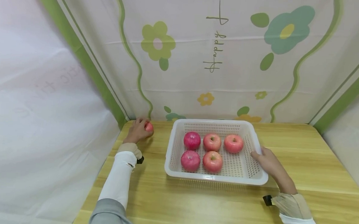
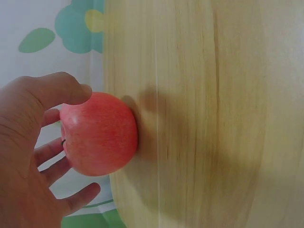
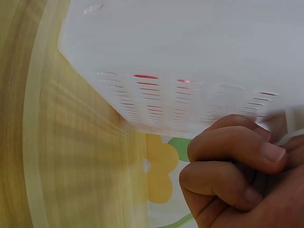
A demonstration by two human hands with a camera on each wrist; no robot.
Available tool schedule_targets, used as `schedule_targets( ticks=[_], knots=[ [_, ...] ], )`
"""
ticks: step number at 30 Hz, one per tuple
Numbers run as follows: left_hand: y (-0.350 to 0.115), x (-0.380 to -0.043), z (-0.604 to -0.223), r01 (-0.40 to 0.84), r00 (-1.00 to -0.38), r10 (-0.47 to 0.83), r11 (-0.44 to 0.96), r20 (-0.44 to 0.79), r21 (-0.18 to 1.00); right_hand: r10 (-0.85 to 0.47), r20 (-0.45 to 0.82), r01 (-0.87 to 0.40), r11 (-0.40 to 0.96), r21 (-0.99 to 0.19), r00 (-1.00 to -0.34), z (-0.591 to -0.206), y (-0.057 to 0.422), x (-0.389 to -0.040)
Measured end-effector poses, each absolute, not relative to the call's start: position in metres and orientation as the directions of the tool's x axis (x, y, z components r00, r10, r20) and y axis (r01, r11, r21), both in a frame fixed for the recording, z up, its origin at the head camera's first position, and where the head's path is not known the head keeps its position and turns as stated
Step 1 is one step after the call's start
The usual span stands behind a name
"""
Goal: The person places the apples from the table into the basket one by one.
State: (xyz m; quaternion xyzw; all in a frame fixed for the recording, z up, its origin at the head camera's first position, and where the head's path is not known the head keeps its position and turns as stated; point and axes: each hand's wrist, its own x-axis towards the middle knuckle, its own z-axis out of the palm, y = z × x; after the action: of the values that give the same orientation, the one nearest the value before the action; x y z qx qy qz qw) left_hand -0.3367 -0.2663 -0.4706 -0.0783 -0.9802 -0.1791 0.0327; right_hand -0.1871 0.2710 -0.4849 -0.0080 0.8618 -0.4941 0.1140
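Observation:
At the far left corner of the table, my left hand [image 1: 136, 130] holds a red apple [image 1: 149, 127]. Seen from the left wrist, the thumb lies on one side of this apple [image 2: 102, 135] and the fingers reach round behind its stem end. My right hand [image 1: 268, 163] grips the right rim of a white plastic basket [image 1: 215, 178], thumb over the edge. In the right wrist view, its fingers [image 3: 228, 142] curl beneath that rim, beside the slotted wall. Several apples sit inside the basket, such as a deep pink apple [image 1: 192, 140] and a paler apple [image 1: 233, 143].
Wood-grain table [image 1: 194, 204] lies under everything. A white curtain [image 1: 186, 76] with printed flowers hangs right behind its far edge, and another white sheet [image 1: 48, 127] runs along the left side. The basket stands near the table's back, right of the left hand.

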Motion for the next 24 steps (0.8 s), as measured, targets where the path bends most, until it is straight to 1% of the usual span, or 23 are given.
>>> schedule_targets(
  ticks=[10, 24],
  knots=[
    [-0.27, -0.338, -0.477, 0.149, -0.989, 0.132, 0.923, 0.073, 0.353, -0.127, -0.187, 0.096, 0.517, -0.851, -0.974, -0.484, 0.271, -0.188],
    [-0.271, -0.338, -0.482, 0.145, -0.989, 0.136, 0.89, 0.052, 0.432, -0.117, -0.207, 0.116, 0.526, -0.842, -0.971, -0.484, 0.271, -0.188]
  ],
)
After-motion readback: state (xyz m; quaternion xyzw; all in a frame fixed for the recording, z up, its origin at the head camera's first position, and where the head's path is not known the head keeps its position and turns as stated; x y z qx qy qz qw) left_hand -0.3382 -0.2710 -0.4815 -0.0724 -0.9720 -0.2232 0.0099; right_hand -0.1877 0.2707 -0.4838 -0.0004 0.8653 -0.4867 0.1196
